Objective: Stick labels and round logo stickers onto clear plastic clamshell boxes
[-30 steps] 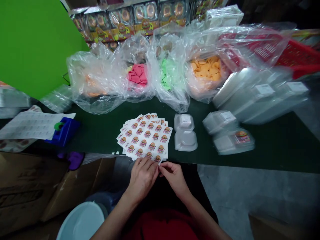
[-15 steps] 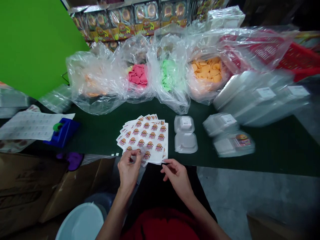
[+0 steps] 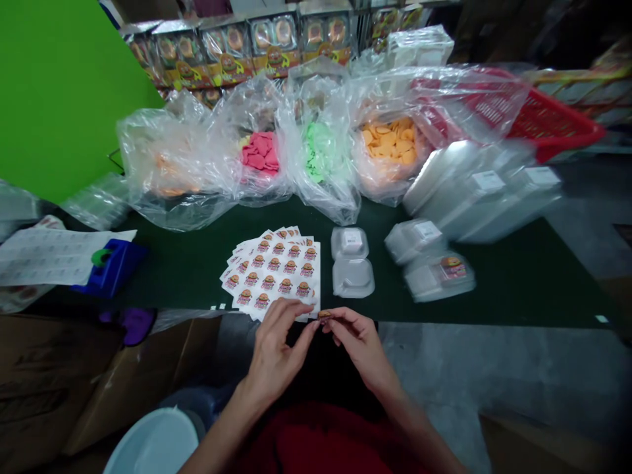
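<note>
The right hand (image 3: 363, 345) pinches a small sticker (image 3: 324, 315) at the bench (image 3: 187, 263) edge. The left hand (image 3: 276, 355) is loosely open, fingertips just beside it. The sheets (image 3: 274, 273) lie just beyond, and the box (image 3: 351, 270) is nearer the right hand.

Sticker sheets (image 3: 276, 273): a stack of white sheets, fanned so that the lower ones show at the left and far edges. Each sheet carries even rows of small burger-print stickers in orange, brown and red. The stack lies flat on the dark green table (image 3: 187, 263), at centre, and its near edge reaches the table's near edge. The fingertips of the left hand (image 3: 276, 352) rest over that near edge.

Sticker (image 3: 324, 314): a single small piece with orange-brown print, off the sheet. It sits just beyond the near right corner of the top sheet, pinched between thumb and forefinger of the right hand (image 3: 363, 342). It is seen almost edge-on, and the print detail is too small to read.
</note>
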`<state>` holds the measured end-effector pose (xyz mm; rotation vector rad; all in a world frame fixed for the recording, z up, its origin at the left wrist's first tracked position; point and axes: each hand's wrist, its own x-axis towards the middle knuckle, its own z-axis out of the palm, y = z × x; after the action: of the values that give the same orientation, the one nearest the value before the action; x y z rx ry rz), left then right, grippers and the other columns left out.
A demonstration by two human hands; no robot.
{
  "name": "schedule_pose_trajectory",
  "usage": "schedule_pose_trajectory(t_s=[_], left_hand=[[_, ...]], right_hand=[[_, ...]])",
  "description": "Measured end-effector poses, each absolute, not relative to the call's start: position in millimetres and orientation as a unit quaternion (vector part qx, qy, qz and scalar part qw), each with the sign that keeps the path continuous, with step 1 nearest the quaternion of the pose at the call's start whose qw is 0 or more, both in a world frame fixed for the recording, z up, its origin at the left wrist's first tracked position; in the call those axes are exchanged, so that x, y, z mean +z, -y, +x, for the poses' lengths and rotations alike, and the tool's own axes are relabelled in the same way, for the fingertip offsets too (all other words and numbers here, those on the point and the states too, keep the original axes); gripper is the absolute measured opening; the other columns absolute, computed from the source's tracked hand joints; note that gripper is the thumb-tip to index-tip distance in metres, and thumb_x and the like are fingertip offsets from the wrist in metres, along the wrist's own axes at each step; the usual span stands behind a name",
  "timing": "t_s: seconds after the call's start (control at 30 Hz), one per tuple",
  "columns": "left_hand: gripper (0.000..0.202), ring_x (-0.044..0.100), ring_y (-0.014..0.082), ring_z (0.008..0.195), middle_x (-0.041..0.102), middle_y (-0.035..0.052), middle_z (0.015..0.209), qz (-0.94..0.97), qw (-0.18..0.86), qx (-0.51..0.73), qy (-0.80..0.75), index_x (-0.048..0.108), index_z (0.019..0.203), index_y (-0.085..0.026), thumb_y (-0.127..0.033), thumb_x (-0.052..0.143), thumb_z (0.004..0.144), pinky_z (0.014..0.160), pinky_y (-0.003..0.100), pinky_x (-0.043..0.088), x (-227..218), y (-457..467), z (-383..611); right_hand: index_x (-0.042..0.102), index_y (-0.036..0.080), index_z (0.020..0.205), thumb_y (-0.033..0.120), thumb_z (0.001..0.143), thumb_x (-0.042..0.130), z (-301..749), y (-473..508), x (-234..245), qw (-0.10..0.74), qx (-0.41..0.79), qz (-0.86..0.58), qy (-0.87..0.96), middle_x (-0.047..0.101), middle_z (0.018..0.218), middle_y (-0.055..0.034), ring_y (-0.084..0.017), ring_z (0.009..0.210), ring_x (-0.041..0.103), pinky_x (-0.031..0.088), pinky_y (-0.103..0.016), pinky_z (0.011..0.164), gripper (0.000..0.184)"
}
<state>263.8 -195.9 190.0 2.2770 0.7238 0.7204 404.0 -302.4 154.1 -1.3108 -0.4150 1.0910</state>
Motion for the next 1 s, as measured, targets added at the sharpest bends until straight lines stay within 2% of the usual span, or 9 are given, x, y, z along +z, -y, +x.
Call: schedule_pose_trajectory(t_s=[0.1, 0.2, 0.3, 0.37, 0.43, 0.57, 0.73, 1.0], left_hand=[[0.009, 0.068, 0.0239, 0.111, 0.073, 0.0080, 0.113, 0.875, 0.341, 0.240, -0.245, 0.072, 0.108, -0.024, -0.026, 0.066, 0.101, 0.099, 0.039, 0.054, 202.6, 182.6, 275.5], [0.015, 0.068, 0.0200, 0.099, 0.072, 0.0048, 0.099, 0.871, 0.389, 0.205, -0.217, 0.069, 0.095, -0.022, -0.024, 0.059, 0.105, 0.093, 0.035, 0.052, 211.4, 175.7, 293.0], [0.017, 0.066, 0.0182, 0.094, 0.070, 0.0039, 0.097, 0.854, 0.420, 0.215, -0.217, 0.067, 0.093, -0.021, -0.025, 0.057, 0.106, 0.088, 0.031, 0.049, 219.1, 166.8, 315.9], [0.017, 0.064, 0.0171, 0.088, 0.070, 0.0027, 0.093, 0.843, 0.433, 0.226, -0.227, 0.067, 0.092, -0.020, -0.028, 0.058, 0.105, 0.083, 0.029, 0.047, 223.4, 156.7, 334.5], [0.018, 0.060, 0.0158, 0.079, 0.068, 0.0010, 0.086, 0.840, 0.441, 0.214, -0.232, 0.067, 0.091, -0.020, -0.030, 0.059, 0.103, 0.076, 0.027, 0.044, 225.5, 144.4, 355.1], [0.022, 0.055, 0.0152, 0.071, 0.064, -0.0006, 0.076, 0.848, 0.463, 0.148, -0.211, 0.068, 0.086, -0.018, -0.036, 0.064, 0.097, 0.069, 0.026, 0.040, 220.4, 123.4, 391.9], [0.027, 0.054, 0.0151, 0.068, 0.064, -0.0005, 0.072, 0.844, 0.489, 0.081, -0.203, 0.067, 0.081, -0.018, -0.041, 0.064, 0.093, 0.064, 0.026, 0.039, 209.7, 114.9, 412.6], [0.024, 0.053, 0.0142, 0.065, 0.065, -0.0012, 0.069, 0.873, 0.442, 0.039, -0.204, 0.070, 0.081, -0.017, -0.035, 0.062, 0.094, 0.064, 0.026, 0.038, 206.9, 114.4, 417.5]], right_hand=[[0.082, 0.023, 0.099, 0.040, 0.090, 0.075, 410.0, 307.1, 159.2, 0.639, 0.462, -0.578, 0.208, 0.075, 0.084, -0.0032, -0.017, 0.074, 0.061, 0.045, -0.028, 0.065, 0.021], [0.083, 0.023, 0.103, 0.041, 0.090, 0.075, 415.7, 308.1, 163.3, 0.658, 0.466, -0.559, 0.195, 0.076, 0.084, -0.0037, -0.017, 0.073, 0.062, 0.044, -0.029, 0.065, 0.023], [0.077, 0.028, 0.125, 0.041, 0.087, 0.080, 428.8, 311.3, 167.8, 0.706, 0.466, -0.517, 0.131, 0.081, 0.102, -0.0066, -0.019, 0.077, 0.069, 0.044, -0.029, 0.063, 0.041], [0.072, 0.030, 0.133, 0.040, 0.085, 0.082, 442.0, 317.4, 169.9, 0.734, 0.441, -0.509, 0.088, 0.080, 0.116, -0.0084, -0.020, 0.080, 0.071, 0.044, -0.029, 0.063, 0.050], [0.075, 0.028, 0.127, 0.039, 0.085, 0.082, 456.0, 326.3, 169.6, 0.747, 0.404, -0.524, 0.068, 0.080, 0.117, -0.0091, -0.019, 0.081, 0.071, 0.044, -0.029, 0.065, 0.044], [0.080, 0.025, 0.113, 0.040, 0.086, 0.081, 474.5, 343.8, 160.7, 0.750, 0.352, -0.558, 0.048, 0.081, 0.105, -0.0075, -0.019, 0.085, 0.069, 0.046, -0.030, 0.070, 0.031], [0.081, 0.024, 0.109, 0.040, 0.089, 0.078, 478.0, 348.5, 149.0, 0.741, 0.336, -0.579, 0.055, 0.080, 0.098, -0.0065, -0.020, 0.084, 0.069, 0.046, -0.031, 0.071, 0.026], [0.081, 0.023, 0.106, 0.040, 0.091, 0.074, 484.5, 335.8, 150.2, 0.721, 0.294, -0.620, 0.102, 0.080, 0.093, -0.0062, -0.021, 0.084, 0.070, 0.050, -0.032, 0.073, 0.024]])
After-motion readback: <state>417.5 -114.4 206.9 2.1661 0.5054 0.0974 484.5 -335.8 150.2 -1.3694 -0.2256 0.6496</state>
